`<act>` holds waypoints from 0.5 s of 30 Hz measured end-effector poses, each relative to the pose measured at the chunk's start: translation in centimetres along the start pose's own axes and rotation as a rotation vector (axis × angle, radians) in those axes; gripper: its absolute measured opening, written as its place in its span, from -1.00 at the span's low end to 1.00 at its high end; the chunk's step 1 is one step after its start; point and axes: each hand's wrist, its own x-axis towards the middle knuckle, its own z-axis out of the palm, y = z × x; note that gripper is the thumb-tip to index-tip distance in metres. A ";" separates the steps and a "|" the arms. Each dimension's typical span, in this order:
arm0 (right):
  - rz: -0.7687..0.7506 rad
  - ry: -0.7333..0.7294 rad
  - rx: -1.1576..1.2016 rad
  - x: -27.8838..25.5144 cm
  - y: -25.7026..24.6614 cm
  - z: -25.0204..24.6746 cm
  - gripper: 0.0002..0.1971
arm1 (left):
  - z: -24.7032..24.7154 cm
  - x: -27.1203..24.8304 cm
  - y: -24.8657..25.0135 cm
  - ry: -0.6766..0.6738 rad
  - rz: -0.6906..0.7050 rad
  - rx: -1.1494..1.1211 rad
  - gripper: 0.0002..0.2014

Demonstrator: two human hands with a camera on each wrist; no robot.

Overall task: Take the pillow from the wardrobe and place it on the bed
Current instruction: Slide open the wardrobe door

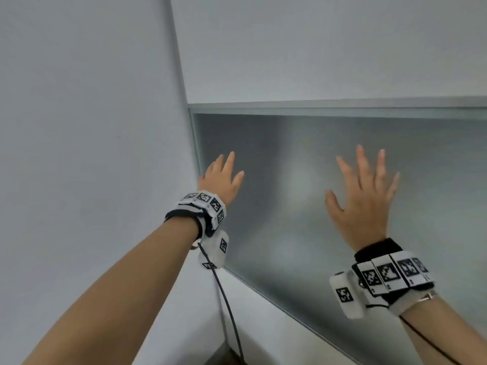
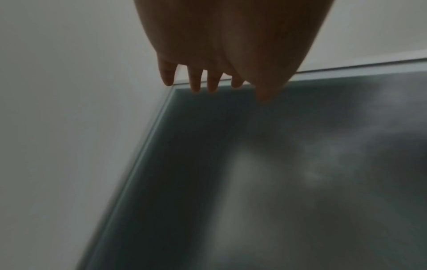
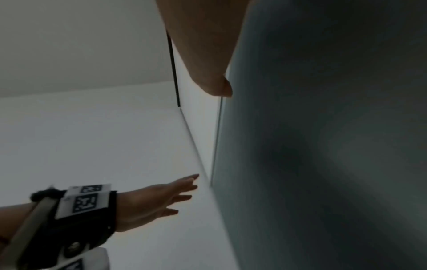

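Both hands raised toward a frosted glass wardrobe door (image 1: 329, 180) set in a thin metal frame (image 1: 316, 108). Left hand (image 1: 220, 177), fingers straight and spread, grasping nothing, lies at the door's upper left corner beside the white wall (image 1: 79, 127); whether it touches the glass cannot be told. Right hand (image 1: 366, 198), fingers extended and fanned, also released, is held in front of the pane to the right. Contents behind the glass show only as a pale blur (image 1: 303, 180); the pillow cannot be identified in any view. Marker bands (image 1: 208, 206) circle both wrists.
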 end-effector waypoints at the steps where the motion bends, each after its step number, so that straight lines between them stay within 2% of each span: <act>1: 0.013 -0.034 -0.063 0.4 -0.1 0.4 -0.28 | 0.1 0.4 0.0 0.013 0.031 -0.010 -0.38; 5: 0.108 -0.119 -0.287 1.7 0.1 3.0 -0.05 | 2.4 4.3 0.1 0.050 0.196 -0.031 -0.38; 9: 0.124 -0.071 -0.390 1.6 1.1 3.9 0.06 | 4.5 7.4 1.5 0.147 0.331 -0.068 -0.35; 15: 0.154 -0.081 -0.452 1.5 1.7 3.9 0.07 | 7.3 8.7 3.6 0.268 0.336 -0.157 -0.22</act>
